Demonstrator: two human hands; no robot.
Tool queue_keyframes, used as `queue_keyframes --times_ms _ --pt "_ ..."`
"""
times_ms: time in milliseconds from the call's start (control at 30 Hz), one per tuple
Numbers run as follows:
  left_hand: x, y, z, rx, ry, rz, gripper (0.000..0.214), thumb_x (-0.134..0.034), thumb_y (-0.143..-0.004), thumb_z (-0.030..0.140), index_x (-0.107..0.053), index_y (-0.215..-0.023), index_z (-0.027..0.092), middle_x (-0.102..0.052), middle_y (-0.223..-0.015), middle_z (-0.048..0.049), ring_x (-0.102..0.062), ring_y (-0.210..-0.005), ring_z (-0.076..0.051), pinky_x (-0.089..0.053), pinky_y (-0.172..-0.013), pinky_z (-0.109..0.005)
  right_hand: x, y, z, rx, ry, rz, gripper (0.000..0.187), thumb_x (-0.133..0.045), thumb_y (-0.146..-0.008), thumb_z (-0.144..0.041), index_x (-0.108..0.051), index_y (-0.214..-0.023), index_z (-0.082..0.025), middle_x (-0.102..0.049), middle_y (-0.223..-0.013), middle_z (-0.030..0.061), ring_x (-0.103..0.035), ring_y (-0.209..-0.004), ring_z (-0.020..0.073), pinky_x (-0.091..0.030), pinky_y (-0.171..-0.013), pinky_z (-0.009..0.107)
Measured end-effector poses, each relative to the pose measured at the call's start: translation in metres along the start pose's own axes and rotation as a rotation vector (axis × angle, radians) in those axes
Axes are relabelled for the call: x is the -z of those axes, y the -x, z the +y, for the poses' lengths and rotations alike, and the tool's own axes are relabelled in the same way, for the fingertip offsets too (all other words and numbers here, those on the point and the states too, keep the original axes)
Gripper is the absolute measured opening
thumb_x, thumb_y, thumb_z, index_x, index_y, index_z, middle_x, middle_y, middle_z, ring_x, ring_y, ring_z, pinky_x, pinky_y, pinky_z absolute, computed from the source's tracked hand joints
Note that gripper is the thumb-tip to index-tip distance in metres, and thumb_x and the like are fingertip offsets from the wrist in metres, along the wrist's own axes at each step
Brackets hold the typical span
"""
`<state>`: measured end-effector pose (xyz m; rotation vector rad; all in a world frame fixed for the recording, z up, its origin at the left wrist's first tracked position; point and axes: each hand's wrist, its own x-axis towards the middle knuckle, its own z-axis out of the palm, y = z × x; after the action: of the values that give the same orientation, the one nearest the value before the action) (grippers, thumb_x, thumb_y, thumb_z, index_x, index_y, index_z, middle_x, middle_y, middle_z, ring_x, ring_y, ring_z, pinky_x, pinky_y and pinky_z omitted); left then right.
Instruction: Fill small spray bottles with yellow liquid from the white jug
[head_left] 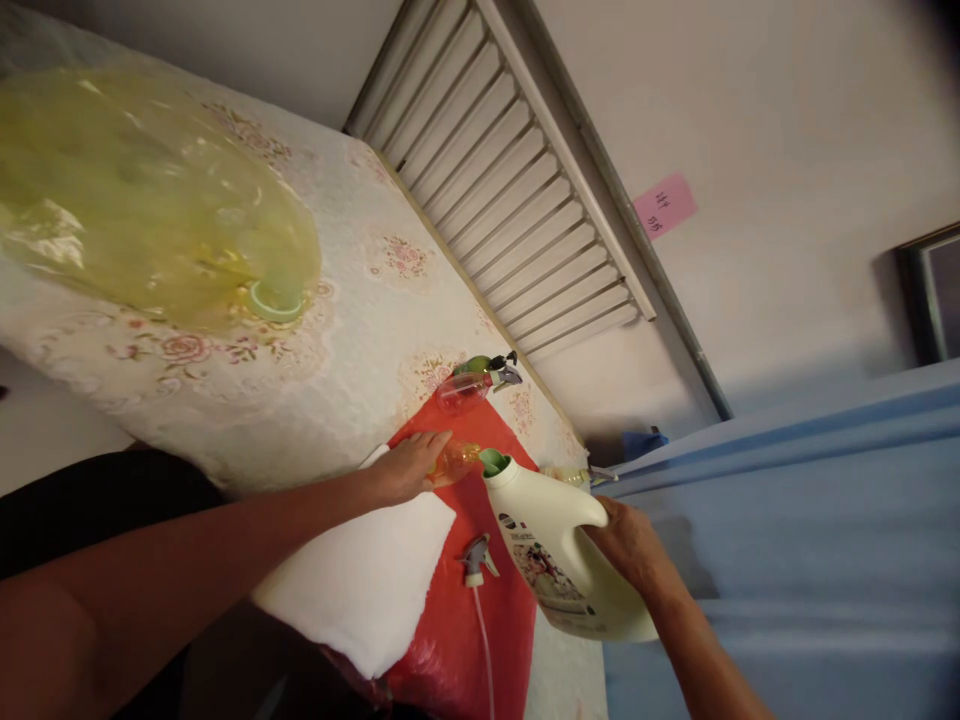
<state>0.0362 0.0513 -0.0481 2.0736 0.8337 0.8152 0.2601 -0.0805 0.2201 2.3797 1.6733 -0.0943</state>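
The view is tilted hard to one side. My left hand (409,465) is closed round a small clear orange bottle (459,460) that stands on a red sheet (480,620). My right hand (626,545) grips the handle of a big cream detergent jug (559,560). The jug is tipped so its green spout (493,461) meets the mouth of the small bottle. A loose spray trigger head with its white tube (475,562) lies on the red sheet just beside the jug.
A white folded cloth (367,580) lies under my left forearm. A pink spray bottle (476,383) lies beyond the red sheet on the floral tablecloth (360,330). A large yellow plastic container (142,200) sits further away. Blue fabric (810,540) covers the right side.
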Motion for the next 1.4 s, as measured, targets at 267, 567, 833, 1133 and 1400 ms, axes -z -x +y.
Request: queue_keyframes --times_ms 267,567,833,1133,1400 --pt "-0.0048 -0.0014 -0.0050 0.008 0.039 0.000 0.088 -0.073 -0.072 0.018 -0.028 -0.147 0.024 -0.049 -0.142 -0.0137 -0.044 -0.132 -0.038 -0.039 -0.107 -0.048 0.0029 0.0013 -0.0042 0.005 0.020 -0.004 0.022 -0.051 -0.085 -0.031 -0.069 -0.081 -0.019 -0.074 -0.087 0.0085 -0.067 -0.081 0.0221 -0.041 -0.062 0.025" --pt "-0.0056 -0.0006 -0.0048 -0.004 0.009 0.021 0.085 -0.071 -0.072 0.017 -0.028 -0.145 0.020 -0.050 -0.140 -0.0165 -0.046 -0.130 -0.037 -0.041 -0.105 -0.047 0.0036 0.0007 -0.0047 -0.025 0.005 -0.022 0.025 -0.051 -0.086 -0.033 -0.071 -0.085 -0.019 -0.074 -0.085 0.0077 -0.068 -0.081 0.0227 -0.041 -0.064 0.026" --pt "-0.0007 -0.0004 0.0009 0.007 0.008 0.011 0.082 -0.072 -0.075 0.020 -0.029 -0.145 0.021 -0.051 -0.139 -0.0147 -0.047 -0.130 -0.036 -0.040 -0.107 -0.046 0.0057 0.0015 -0.0073 -0.026 0.021 -0.027 0.024 -0.051 -0.084 -0.032 -0.070 -0.083 -0.019 -0.074 -0.084 0.0073 -0.069 -0.083 0.0233 -0.041 -0.063 0.026" --pt "0.0004 -0.0001 0.0016 -0.006 0.028 0.013 0.082 -0.071 -0.076 0.020 -0.028 -0.146 0.025 -0.051 -0.139 -0.0142 -0.047 -0.130 -0.038 -0.041 -0.106 -0.049 0.0059 0.0005 -0.0067 -0.028 0.001 -0.033 0.023 -0.051 -0.084 -0.032 -0.070 -0.084 -0.019 -0.074 -0.084 0.0067 -0.069 -0.082 0.0226 -0.043 -0.064 0.025" --pt "0.0036 0.0011 0.0044 0.006 0.026 0.001 0.078 -0.069 -0.078 0.022 -0.031 -0.146 0.019 -0.050 -0.141 -0.0163 -0.046 -0.131 -0.037 -0.039 -0.108 -0.047 0.0064 0.0000 -0.0051 -0.023 0.018 -0.041 0.024 -0.051 -0.085 -0.035 -0.069 -0.081 -0.020 -0.074 -0.083 0.0068 -0.069 -0.083 0.0231 -0.042 -0.064 0.025"
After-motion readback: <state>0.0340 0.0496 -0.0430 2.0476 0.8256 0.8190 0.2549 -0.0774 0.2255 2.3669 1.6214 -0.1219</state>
